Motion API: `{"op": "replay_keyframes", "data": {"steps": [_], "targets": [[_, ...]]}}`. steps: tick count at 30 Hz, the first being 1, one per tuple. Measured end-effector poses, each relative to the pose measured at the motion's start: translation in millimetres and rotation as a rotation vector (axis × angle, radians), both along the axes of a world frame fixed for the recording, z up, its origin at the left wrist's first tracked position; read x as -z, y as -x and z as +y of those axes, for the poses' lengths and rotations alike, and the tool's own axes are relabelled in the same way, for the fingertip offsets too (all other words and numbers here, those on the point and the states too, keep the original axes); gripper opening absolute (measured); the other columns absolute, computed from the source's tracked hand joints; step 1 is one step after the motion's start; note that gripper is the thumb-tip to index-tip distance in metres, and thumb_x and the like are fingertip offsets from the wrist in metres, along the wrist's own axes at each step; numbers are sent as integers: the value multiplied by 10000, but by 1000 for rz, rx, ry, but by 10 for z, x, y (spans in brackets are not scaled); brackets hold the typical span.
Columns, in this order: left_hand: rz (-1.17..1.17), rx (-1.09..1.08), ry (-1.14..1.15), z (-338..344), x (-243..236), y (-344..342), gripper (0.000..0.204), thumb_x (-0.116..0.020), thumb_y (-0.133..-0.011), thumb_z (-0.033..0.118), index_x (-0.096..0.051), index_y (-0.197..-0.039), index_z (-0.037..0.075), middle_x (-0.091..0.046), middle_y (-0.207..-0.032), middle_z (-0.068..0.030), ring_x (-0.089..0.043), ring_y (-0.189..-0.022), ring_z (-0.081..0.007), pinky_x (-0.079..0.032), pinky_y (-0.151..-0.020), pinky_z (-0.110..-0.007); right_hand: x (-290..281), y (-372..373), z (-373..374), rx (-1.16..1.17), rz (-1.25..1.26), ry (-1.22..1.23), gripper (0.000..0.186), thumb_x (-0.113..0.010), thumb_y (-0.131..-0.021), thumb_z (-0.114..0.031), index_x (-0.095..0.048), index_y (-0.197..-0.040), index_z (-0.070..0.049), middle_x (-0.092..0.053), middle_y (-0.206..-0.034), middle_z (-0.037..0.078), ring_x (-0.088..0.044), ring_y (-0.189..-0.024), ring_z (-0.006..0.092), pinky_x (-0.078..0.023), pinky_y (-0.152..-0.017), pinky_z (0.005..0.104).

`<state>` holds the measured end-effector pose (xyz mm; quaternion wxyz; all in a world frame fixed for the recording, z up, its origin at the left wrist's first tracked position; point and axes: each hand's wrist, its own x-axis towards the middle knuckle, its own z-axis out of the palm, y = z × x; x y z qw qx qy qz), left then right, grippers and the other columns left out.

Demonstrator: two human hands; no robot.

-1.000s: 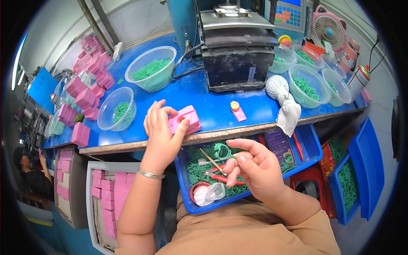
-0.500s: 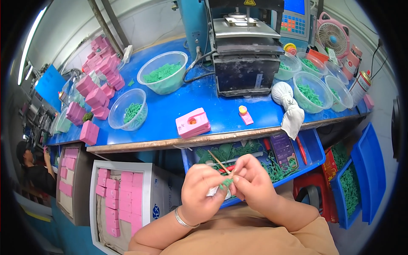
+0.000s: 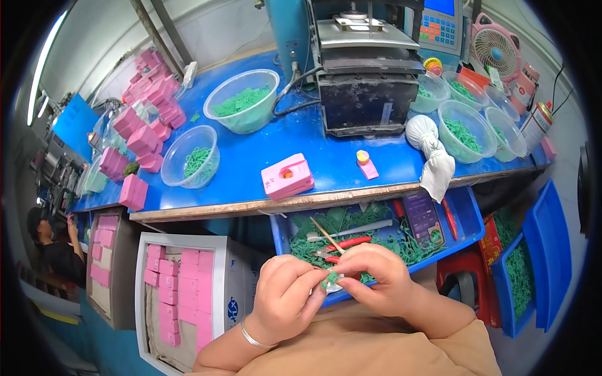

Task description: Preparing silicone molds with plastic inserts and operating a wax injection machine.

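Note:
In front of my body, above the pulled-out blue drawer, my left hand [image 3: 285, 297] pinches a small green rubbery piece [image 3: 332, 277] between thumb and fingertips. My right hand [image 3: 382, 276] meets it from the other side, thumb and index finger closed at the same piece. Something small and whitish shows just beneath it, too hidden to name. A thin wooden stick [image 3: 326, 234] slants down to my right index finger; I cannot tell whether it is held. Behind my hands, pliers with red handles [image 3: 350, 242] lie in the drawer on tangled green pieces.
The blue drawer [image 3: 469, 219] also holds a phone [image 3: 423, 219]. On the blue table stand a pink block mould [image 3: 287, 177], a small pink piece with a yellow top [image 3: 367, 166], bowls of green pieces [image 3: 241, 100] and a press [image 3: 367, 100]. A box of pink blocks [image 3: 141, 301] stands left.
My hands have parted slightly and turned, so the green piece shows more between the fingertips. The pliers are less covered by my hands. The view has shifted a little.

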<state>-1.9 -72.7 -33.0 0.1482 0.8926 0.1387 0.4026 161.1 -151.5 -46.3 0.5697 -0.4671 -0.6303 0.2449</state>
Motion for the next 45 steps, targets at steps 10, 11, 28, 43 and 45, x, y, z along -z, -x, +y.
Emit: {"op": "replay_keyframes", "data": {"steps": [10, 11, 28, 43, 45], "targets": [[-8, 49, 124, -47, -54, 26, 210, -695, -590, 5, -616, -780, 46, -553, -750, -55, -512, -684, -231, -391, -623, -323, 30, -3, -52, -25, -27, -146, 155, -654, -753, -10, -590, -894, -1, -595, -831, 105, -568, -655, 192, -457, -548, 272], [-12, 84, 177, -44, -53, 41, 183, -688, -618, -6, -609, -775, 43, -566, -771, -63, -517, -691, -213, -399, -610, -309, 23, 1, -66, -28, 2, -117, 145, -656, -753, -14, -593, -883, -3, -597, -834, 108, -570, -655, 200, -458, -560, 282], [-202, 240, 1204, -164, 106, 38, 135, -543, -815, -79, -424, -810, -17, -598, -846, -231, -622, -659, -191, -541, -550, -283, -46, -849, 582, 562, -898, -30, 432, -635, -762, -283, -551, -1062, 16, -549, -1092, 211, -496, -1068, 354, -350, -962, 435], [-167, 245, 1171, -205, 157, 43, 138, -547, -824, -49, -416, -821, -8, -597, -844, -212, -623, -652, -182, -543, -545, -277, 188, -735, 377, 809, -970, -226, 289, -543, -725, -113, -609, -998, -45, -530, -1100, 84, -443, -1057, 289, -366, -895, 400], [-197, 243, 1242, -210, 163, 72, 96, -543, -819, -76, -455, -826, -37, -606, -898, -212, -640, -722, -180, -556, -592, -270, 195, -735, 405, 751, -966, -251, 303, -544, -729, -111, -599, -1020, -48, -532, -1104, 82, -452, -1067, 282, -368, -902, 401]]}}
